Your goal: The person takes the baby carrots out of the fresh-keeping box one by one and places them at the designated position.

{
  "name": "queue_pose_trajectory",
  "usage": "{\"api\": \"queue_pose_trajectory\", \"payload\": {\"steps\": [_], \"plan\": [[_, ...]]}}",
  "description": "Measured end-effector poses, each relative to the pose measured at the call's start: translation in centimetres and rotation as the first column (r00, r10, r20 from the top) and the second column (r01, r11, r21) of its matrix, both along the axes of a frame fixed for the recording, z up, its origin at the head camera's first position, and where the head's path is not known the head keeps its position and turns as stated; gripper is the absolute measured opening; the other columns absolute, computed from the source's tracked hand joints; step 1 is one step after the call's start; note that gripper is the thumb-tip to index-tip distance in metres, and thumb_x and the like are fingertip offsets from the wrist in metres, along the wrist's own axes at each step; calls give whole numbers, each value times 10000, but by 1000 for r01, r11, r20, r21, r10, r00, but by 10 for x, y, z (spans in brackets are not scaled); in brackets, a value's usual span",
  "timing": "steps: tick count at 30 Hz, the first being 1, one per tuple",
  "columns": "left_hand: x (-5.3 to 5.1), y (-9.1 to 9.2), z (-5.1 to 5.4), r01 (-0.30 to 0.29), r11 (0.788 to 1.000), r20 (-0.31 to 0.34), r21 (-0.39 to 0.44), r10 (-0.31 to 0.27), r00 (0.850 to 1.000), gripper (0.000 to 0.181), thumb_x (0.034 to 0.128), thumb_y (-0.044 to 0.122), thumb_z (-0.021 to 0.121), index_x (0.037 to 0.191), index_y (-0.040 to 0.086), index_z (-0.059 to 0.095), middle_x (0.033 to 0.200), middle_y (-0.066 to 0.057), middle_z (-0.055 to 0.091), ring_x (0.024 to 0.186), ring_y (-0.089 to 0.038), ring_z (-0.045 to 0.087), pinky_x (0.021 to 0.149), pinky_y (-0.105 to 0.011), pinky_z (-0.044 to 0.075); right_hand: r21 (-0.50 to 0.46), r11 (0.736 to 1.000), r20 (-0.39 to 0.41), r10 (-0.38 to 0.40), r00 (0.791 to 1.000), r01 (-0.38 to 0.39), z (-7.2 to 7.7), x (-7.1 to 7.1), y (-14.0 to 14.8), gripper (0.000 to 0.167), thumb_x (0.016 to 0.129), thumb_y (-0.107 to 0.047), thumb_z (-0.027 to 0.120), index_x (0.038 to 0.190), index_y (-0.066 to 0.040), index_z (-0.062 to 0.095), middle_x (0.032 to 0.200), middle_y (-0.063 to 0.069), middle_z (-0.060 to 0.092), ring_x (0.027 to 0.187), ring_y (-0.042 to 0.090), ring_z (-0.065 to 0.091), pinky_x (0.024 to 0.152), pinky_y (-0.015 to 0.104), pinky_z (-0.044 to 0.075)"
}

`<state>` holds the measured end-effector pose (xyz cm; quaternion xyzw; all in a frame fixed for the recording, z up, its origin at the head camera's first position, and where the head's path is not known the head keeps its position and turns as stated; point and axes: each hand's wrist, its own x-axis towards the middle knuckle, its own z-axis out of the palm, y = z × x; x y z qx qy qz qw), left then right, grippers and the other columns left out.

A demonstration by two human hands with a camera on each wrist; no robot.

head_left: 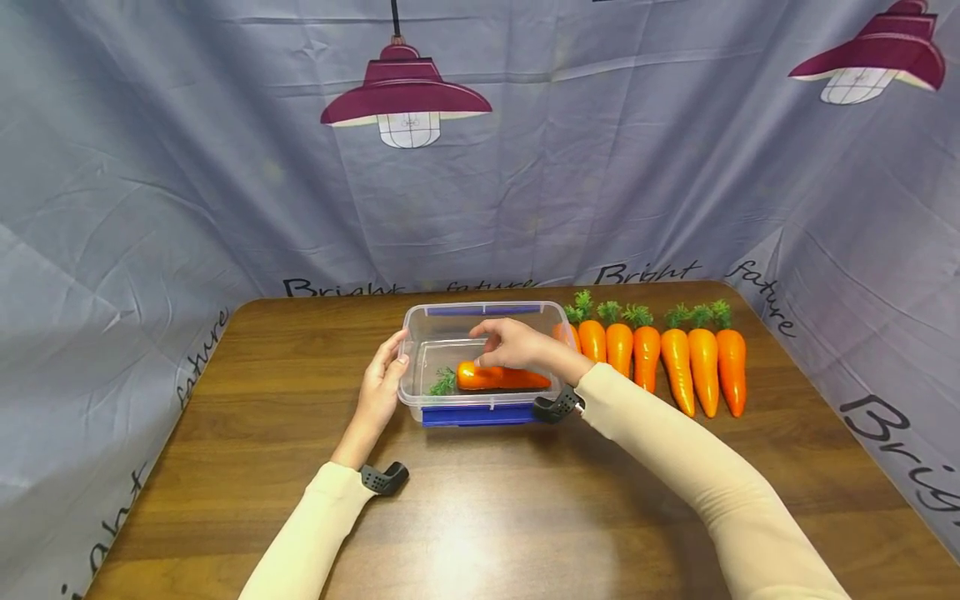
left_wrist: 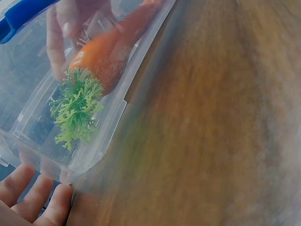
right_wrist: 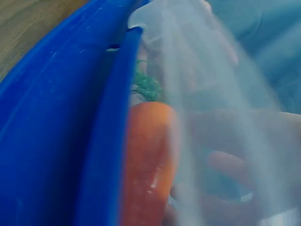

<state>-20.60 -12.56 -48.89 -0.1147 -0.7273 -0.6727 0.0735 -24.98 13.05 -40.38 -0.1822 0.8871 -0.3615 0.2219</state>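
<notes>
A clear plastic container (head_left: 450,403) with blue side latches (head_left: 480,415) stands on the table. Inside it, along the near wall, lies one orange carrot (head_left: 517,379), its green leafy top (left_wrist: 77,108) toward the left end. My left hand (head_left: 382,379) rests against the container's left end from outside, fingertips touching the wall. Reaching in over the near right rim, my right hand (head_left: 513,343) is above the carrot, index finger extended and thumb close to the carrot's thick end. Whether the thumb touches it I cannot tell.
Right of the container, several carrots (head_left: 647,354) lie side by side, leafy tops away from me; the leftmost is partly behind the container's wall. The wooden table (head_left: 300,367) ends at a grey printed curtain (head_left: 525,208) behind and at both sides.
</notes>
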Motion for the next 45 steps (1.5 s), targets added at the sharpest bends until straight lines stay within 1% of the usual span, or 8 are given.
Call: {"api": "queue_pose_trajectory", "payload": {"steps": [4, 9, 23, 25, 32, 35, 39, 45], "plan": [[0, 0, -1, 2, 1000, 0, 4, -2, 1000, 468, 1038, 51, 436, 1500, -27, 430, 1580, -243, 413, 1438, -411, 413, 1030, -118, 382, 33, 998, -11, 50, 999, -50, -8, 1, -3, 548, 893, -169, 744, 1402, -67, 566, 1213, 176, 655, 1088, 263, 663, 883, 337, 566], [0, 0, -1, 3, 1000, -9, 3, -3, 1000, 471, 1036, 61, 441, 1497, -35, 430, 1574, -252, 415, 1435, -423, 413, 1035, -119, 381, 107, 985, -60, 141, 988, -134, -18, 0, -4, 593, 884, -188, 769, 1426, -78, 554, 1284, 196, 672, 1173, 325, 665, 1030, 438, 534], [0, 0, -1, 8, 1000, -15, 2, -8, 1000, 476, 1034, 64, 441, 1501, -30, 426, 1576, -248, 414, 1427, -418, 420, 1044, -122, 379, 215, 957, -105, 219, 970, -193, -24, 1, -3, 593, 805, -192, 816, 1353, -95, 611, 1097, 109, 748, 983, 218, 679, 924, 352, 519], [0, 0, -1, 8, 1000, -15, -1, -8, 1000, 475, 1035, 65, 440, 1501, -27, 427, 1575, -245, 418, 1426, -416, 423, 1075, -174, 387, 236, 952, -109, 224, 968, -194, -25, 0, -4, 580, 802, -185, 814, 1344, -111, 620, 1065, 90, 744, 952, 200, 662, 892, 333, 507], [0, -1, -1, 14, 1000, -15, 2, -14, 1000, 473, 1040, 63, 434, 1504, -30, 419, 1590, -242, 395, 1453, -425, 391, 1196, -523, 341, 262, 944, -112, 236, 965, -200, -27, -1, -3, 557, 815, -203, 811, 1335, -123, 630, 1029, 67, 732, 908, 177, 635, 836, 303, 495], [0, -1, -2, 11, 1000, -12, 4, -11, 1000, 475, 1036, 54, 433, 1501, -41, 419, 1586, -249, 398, 1448, -427, 397, 1190, -394, 368, 252, 947, -114, 234, 965, -200, -28, -1, -3, 563, 819, -215, 808, 1342, -114, 626, 1007, 61, 731, 896, 171, 633, 830, 296, 493], [0, -1, -1, 8, 1000, -10, 11, -8, 1000, 477, 1031, 49, 433, 1498, -46, 420, 1579, -254, 407, 1432, -423, 413, 1071, -155, 384, 241, 951, -129, 228, 965, -192, -27, -1, -3, 576, 823, -225, 803, 1355, -101, 619, 1013, 69, 738, 923, 176, 645, 850, 303, 504], [0, 0, -2, 4, 1000, -17, 13, -4, 1000, 476, 1028, 46, 438, 1493, -53, 423, 1569, -268, 414, 1427, -440, 417, 1040, -106, 380, 160, 973, -141, 191, 972, -168, -26, 0, -2, 580, 862, -217, 782, 1386, -72, 581, 1060, 123, 739, 974, 220, 679, 878, 333, 539]]}}
